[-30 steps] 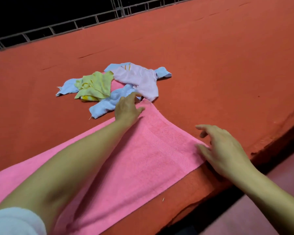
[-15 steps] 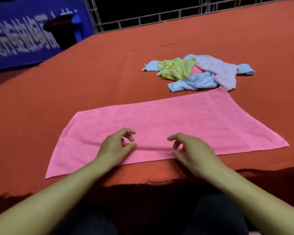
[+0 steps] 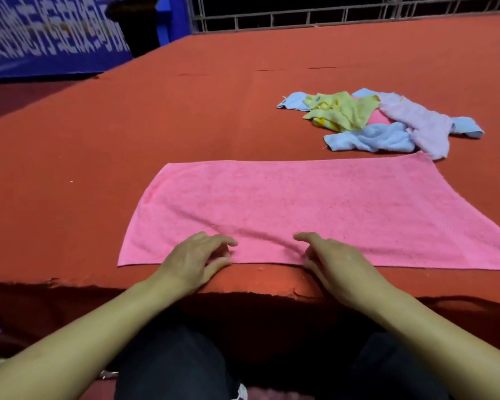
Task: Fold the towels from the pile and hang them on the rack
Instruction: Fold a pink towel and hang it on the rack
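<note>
Presently the folding step is in hand: a pink towel is spread flat on the red counter, its near long edge lying just short of the counter's front edge. That near edge is pinched by the left hand and by the right hand, each with fingers curled over the cloth and thumb tucked at the hem, and a slight ridge is raised in the towel between the two hands. Beyond the right hand, past the far edge of the towel, the pile of small blue, yellow and lilac towels is left in a heap, its nearest piece touching or just overlapping the pink towel's far right corner. No rack can be identified in view; only a metal railing is seen behind the counter. For the next move, judging from this, the pinched edge would need to be lifted evenly and carried away from the body onto the far edge, corners matched.
</note>
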`<action>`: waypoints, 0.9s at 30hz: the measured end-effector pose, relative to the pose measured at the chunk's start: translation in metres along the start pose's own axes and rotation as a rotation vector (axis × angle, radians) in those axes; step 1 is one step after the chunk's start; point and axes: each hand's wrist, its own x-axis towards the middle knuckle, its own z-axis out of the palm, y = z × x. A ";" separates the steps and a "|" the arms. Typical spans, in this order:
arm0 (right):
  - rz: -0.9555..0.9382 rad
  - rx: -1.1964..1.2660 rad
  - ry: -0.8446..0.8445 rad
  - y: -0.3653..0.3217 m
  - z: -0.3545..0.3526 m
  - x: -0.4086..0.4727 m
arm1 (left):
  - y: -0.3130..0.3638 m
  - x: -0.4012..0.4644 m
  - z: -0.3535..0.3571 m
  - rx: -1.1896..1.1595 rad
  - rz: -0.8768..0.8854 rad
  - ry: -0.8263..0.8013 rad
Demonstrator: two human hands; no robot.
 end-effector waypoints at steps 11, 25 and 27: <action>-0.051 0.142 -0.007 -0.022 -0.006 0.013 | -0.037 -0.023 -0.049 0.017 -0.060 0.047; -0.234 0.096 -0.104 -0.080 0.043 0.055 | -0.103 -0.082 -0.087 0.003 -0.271 0.059; -0.238 0.128 -0.134 -0.081 0.043 0.056 | -0.108 -0.088 -0.095 -0.029 -0.296 0.023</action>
